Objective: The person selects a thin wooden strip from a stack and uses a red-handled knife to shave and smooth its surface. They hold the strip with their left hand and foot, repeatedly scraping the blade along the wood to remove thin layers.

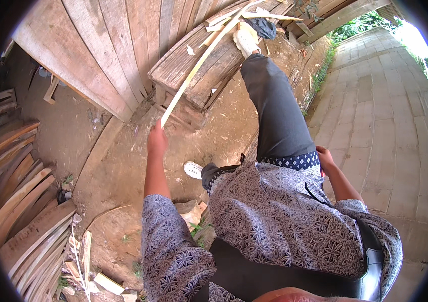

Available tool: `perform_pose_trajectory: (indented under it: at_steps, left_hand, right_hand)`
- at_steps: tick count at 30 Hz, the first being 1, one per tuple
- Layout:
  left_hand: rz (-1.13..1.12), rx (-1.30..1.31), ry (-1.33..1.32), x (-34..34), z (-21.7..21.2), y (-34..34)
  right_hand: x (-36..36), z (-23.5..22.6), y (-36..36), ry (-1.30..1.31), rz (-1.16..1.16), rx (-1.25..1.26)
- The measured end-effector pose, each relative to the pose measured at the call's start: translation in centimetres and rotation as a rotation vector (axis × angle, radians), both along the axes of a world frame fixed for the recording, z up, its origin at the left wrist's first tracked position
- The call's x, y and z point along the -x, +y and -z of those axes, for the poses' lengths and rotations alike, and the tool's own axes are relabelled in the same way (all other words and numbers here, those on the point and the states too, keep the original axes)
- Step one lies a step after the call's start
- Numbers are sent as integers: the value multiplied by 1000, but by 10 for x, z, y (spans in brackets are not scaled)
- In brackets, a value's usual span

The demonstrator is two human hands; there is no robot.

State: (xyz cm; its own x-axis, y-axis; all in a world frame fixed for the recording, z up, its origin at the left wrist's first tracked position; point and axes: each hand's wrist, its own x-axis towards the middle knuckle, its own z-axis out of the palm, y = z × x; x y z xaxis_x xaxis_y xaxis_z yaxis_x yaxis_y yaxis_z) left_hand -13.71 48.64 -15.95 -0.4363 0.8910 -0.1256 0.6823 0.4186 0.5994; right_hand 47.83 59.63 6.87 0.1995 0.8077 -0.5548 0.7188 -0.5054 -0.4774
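A long, pale wooden strip (192, 75) slants up and away from my left hand (157, 140), whose fingers are closed round its near end. Its far part lies over a weathered wooden bench (174, 70), passing just left of my raised white shoe (246, 40). Beside my right thigh is my right hand (326, 158), with fingers curled and partly hidden by the trousers. A small bit of red shows near it, but what that hand grips cannot be made out.
Loose pale strips (269, 16) and a dark plastic bag (263, 28) lie at the bench's far end. A plank wall (98, 45) rises on the left. Curved boards (23, 201) are stacked at the far left. A paved block surface (375, 126) stretches along the right.
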Motion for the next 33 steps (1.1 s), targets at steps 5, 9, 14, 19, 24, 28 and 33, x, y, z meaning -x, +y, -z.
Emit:
perform_pose_trajectory:
  at_steps: [5, 9, 14, 19, 24, 28, 33]
  left_hand:
    - [36, 39, 39, 23, -4, 4]
    - [38, 131, 103, 28, -14, 24]
    - [-1, 182, 56, 60, -6, 32]
    - [-55, 203, 61, 58, 5, 37]
    - [-79, 246, 113, 51, 1, 49]
    - [-47, 286, 169, 55, 6, 53]
    - [-53, 255, 160, 63, 4, 51]
  right_hand:
    - [13, -2, 10, -32, -26, 7]
    - [-13, 12, 11, -15, -41, -72]
    - [16, -14, 9, -32, -35, -57]
    - [5, -33, -10, 147, 45, -79]
    - [-46, -13, -10, 376, 219, -259]
    - [-56, -17, -3, 212, 199, -248]
    - [-34, -35, 19, 265, 174, -364]
